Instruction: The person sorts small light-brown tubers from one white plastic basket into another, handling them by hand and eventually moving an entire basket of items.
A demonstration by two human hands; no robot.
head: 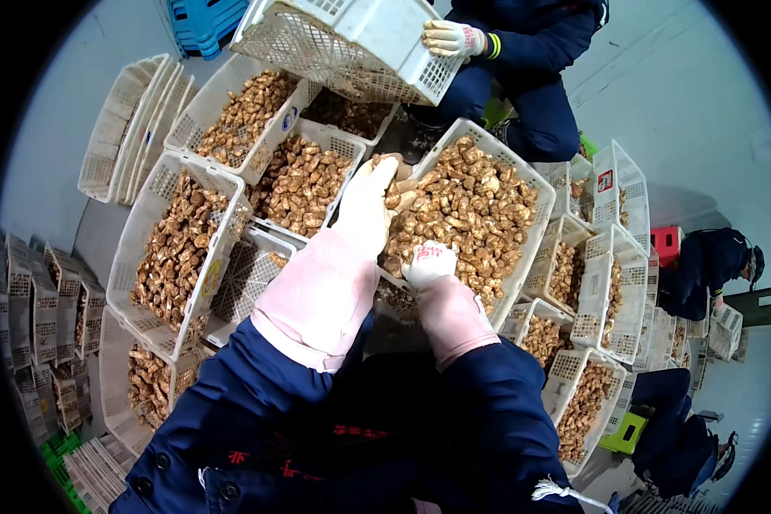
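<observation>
In front of me a white plastic crate (532, 257) is full of brown mushrooms (475, 199). My left hand (367, 199), in a pale glove, is over the crate's left side. Its fingers curl around several mushrooms (395, 190). Lower in the crate, against the near part of the heap, is my right hand (429, 262) in a white glove with red print. Its fingertips are hidden, so I cannot tell whether it grips anything. Left of my left hand is another crate of mushrooms (302, 183).
A co-worker's gloved hand (451, 38) holds a tilted white crate (353, 45) beyond mine. Crates of mushrooms stand left (179, 257) and right (584, 405). Nested crates (125, 128) stand far left. Two other people (707, 270) are at the right.
</observation>
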